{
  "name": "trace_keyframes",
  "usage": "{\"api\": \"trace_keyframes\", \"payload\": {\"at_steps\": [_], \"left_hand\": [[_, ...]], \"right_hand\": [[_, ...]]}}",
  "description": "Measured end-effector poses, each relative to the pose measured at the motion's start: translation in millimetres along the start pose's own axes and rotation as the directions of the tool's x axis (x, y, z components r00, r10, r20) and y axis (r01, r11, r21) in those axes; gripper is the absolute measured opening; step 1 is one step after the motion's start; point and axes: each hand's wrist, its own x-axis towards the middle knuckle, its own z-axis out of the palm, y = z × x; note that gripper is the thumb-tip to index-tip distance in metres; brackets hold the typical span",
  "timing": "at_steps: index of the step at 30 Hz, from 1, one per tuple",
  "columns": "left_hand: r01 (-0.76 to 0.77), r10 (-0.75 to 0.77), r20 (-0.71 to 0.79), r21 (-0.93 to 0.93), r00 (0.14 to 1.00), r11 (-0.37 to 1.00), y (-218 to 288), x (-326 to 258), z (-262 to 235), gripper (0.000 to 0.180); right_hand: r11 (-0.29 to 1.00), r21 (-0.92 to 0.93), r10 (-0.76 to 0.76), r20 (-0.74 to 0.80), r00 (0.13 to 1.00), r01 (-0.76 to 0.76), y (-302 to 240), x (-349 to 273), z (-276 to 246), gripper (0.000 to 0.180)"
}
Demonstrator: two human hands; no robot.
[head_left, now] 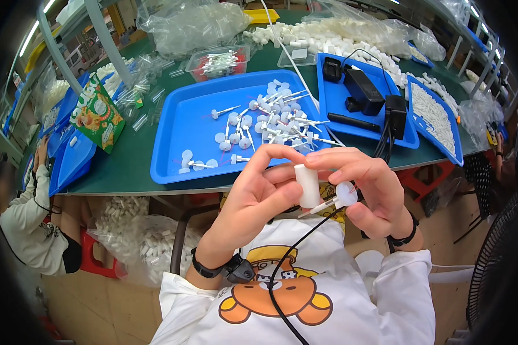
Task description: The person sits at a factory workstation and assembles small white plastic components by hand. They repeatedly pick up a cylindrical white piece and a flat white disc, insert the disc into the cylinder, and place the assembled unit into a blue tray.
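Observation:
Just in front of the table's edge, my left hand [263, 187] is closed with its thumb and fingers round a white plastic cylinder [308, 188], which stands nearly upright. Beside it, my right hand [373, 187] has its curled fingers about a small part with a pale translucent disc [346, 194] and a thin white stem. The stem points down and left, passing near the cylinder's lower end; whether they touch is unclear. The fingertips of both hands meet above the cylinder. Beyond them, a blue tray [178, 123] holds many similar disc-and-stem parts [279, 115] in a loose heap.
Right of the tray, a second blue tray [339, 100] carries black devices [362, 92] and cables. Another blue tray [434, 118] holds small white pieces. White cylinders [339, 43] are piled at the back. A green snack bag [101, 115] stands left. A black cable [290, 253] crosses my shirt.

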Motion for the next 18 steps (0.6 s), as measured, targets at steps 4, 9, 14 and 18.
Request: {"api": "trace_keyframes", "payload": {"at_steps": [4,9,14,18], "left_hand": [[-0.054,0.054,-0.002,0.101,0.999,0.993,0,0,2,0.032],[-0.002,-0.003,0.062,0.085,0.998,0.996,8,2,-4,0.033],[0.045,-0.048,0.036,0.086,0.998,0.995,16,-1,2,0.034],[0.051,-0.057,0.057,0.097,0.997,0.994,19,-4,6,0.032]], "right_hand": [[0.999,-0.018,0.051,0.016,0.999,-0.050,-3,0,2,0.028],[0.997,-0.015,0.076,-0.014,0.997,-0.077,-9,-2,1,0.027],[0.999,-0.029,0.032,0.030,0.999,-0.031,-10,0,-2,0.027],[0.999,-0.026,0.030,0.025,0.999,-0.029,-10,-2,-1,0.028]]}}
